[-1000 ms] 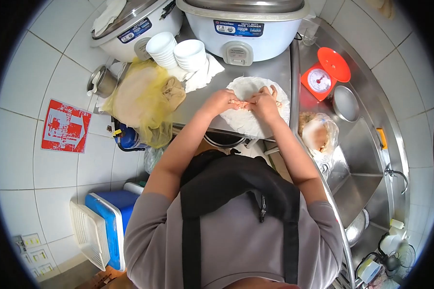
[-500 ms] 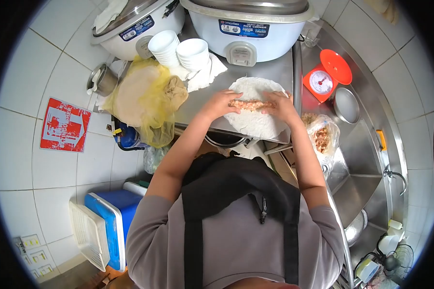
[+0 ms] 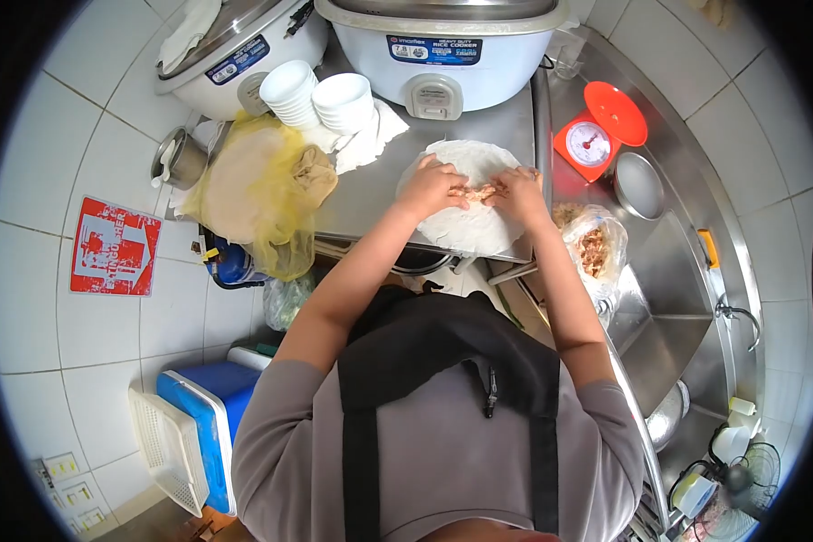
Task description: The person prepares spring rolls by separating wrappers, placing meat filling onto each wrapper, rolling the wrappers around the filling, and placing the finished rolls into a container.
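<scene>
A thin round white wrapper (image 3: 469,230) lies flat on the steel table. Across its middle runs a strip of pinkish minced filling (image 3: 475,193). My left hand (image 3: 432,188) curls its fingers round the strip's left end. At the right end, my right hand (image 3: 520,192) presses in with bent fingers. Both hands rest over the wrapper, and the filling's ends are hidden beneath them.
Two large rice cookers (image 3: 452,70) stand behind, with stacked white bowls (image 3: 343,104) on a cloth in front. A yellow bag with pale rounds (image 3: 248,181) sits left. At right are a red scale (image 3: 589,144), a metal bowl (image 3: 640,185) and a bag of filling (image 3: 594,251).
My hands have come closer together along the filling, and less of the strip shows between them. Their fingers are more curled. The whole view has shifted slightly.
</scene>
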`<state>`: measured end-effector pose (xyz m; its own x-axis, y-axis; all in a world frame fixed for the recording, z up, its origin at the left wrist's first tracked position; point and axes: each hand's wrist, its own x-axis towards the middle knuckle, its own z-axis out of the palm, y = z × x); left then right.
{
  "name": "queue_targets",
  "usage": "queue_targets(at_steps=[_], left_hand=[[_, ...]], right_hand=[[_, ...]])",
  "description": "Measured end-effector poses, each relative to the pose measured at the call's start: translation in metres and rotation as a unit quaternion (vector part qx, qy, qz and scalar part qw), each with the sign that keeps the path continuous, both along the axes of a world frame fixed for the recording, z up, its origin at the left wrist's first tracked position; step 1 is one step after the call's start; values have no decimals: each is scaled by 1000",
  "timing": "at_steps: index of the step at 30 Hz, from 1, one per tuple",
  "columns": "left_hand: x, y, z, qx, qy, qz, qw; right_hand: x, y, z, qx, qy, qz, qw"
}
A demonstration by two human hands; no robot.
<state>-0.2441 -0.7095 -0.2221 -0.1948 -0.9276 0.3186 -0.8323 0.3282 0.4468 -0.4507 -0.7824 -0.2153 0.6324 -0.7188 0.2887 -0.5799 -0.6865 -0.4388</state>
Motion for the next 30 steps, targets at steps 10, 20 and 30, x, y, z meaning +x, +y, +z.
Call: queue_targets(at_steps=[10, 20, 30], left_hand=[[-26, -13, 6, 18, 21, 17, 999], [-55, -22, -11, -16, 98, -8, 995], [-39, 8, 15, -28, 35, -48, 998]], right_hand=[[-23, -5, 13, 54, 24, -12, 998], [-38, -13, 3, 42, -39, 0, 998], [-47, -7, 16, 61, -86, -3, 994]])
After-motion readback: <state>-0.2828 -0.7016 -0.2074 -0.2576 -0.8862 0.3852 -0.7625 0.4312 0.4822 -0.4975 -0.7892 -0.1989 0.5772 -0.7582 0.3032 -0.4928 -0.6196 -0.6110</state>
